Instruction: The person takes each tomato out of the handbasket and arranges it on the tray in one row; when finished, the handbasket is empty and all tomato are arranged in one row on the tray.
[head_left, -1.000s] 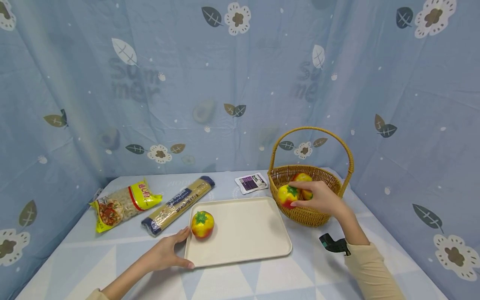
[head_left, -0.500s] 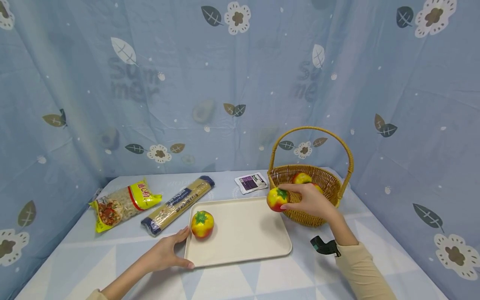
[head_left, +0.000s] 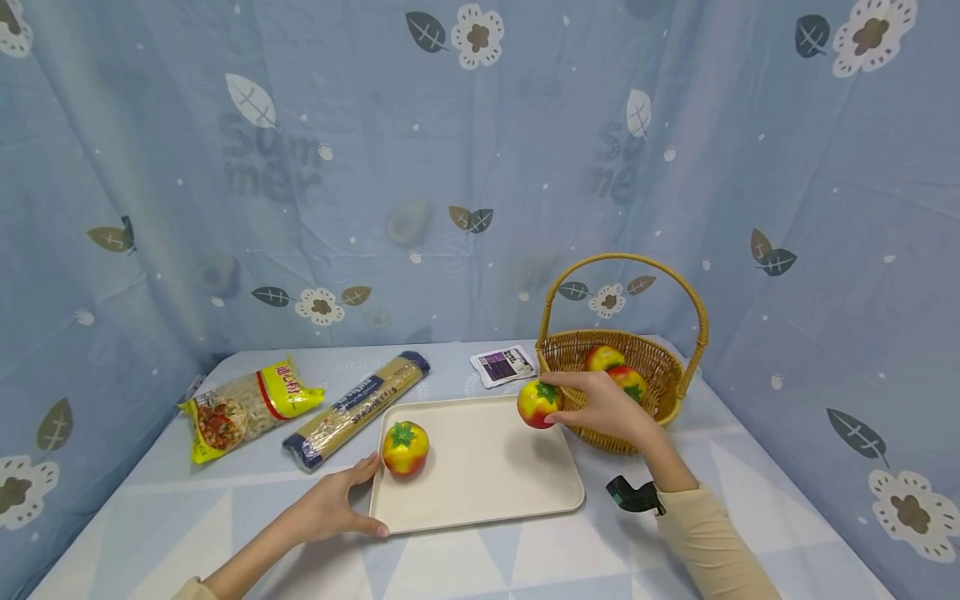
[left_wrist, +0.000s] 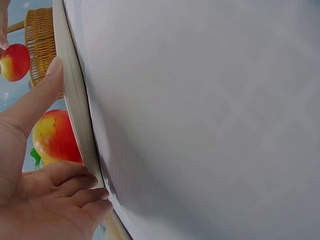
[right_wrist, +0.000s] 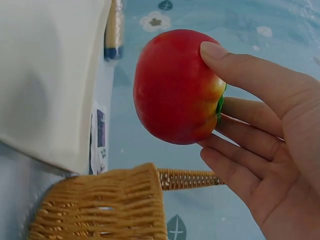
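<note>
Right hand — thumb and fingers pinching red-yellow fruit, fruit hovering above tray toward one to two o'clock. Left hand — thumb and fingers standing wide apart, touching tray edge at eight to nine o'clock. Second fruit lying on tray, nine o'clock. Wicker basket standing at two o'clock, holding further fruits. Spaghetti pack lying at ten o'clock, noodle bag lying farther out, purple-labelled packet lying near twelve.

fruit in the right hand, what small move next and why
Probably ease the held fruit left and down onto the tray: the right hand holds it raised by the far right corner, and bare surface lies beside the other fruit.
</note>
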